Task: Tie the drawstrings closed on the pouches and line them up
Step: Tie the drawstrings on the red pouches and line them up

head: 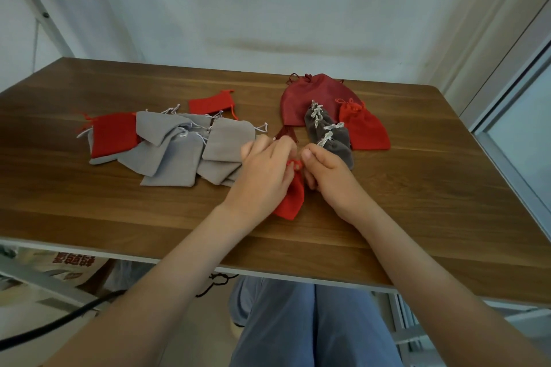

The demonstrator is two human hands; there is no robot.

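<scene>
A small red pouch (291, 199) lies between my hands near the table's middle, its gathered neck at my fingertips. My left hand (265, 170) and my right hand (326, 171) both pinch at its red drawstring by the neck. Left of them sprawls a loose heap of several flat grey pouches (179, 149), with one red pouch (114, 134) on top at the left and another red pouch (212, 103) behind. To the right lie tied pouches: a large dark red one (310, 95), several grey ones (331, 134) with white cords, and a bright red one (368, 128).
The wooden table (119, 217) ends at a near edge above my lap. A white wall stands behind it. A metal frame and window run along the right side (512, 140). A black cable (59, 322) lies on the floor at lower left.
</scene>
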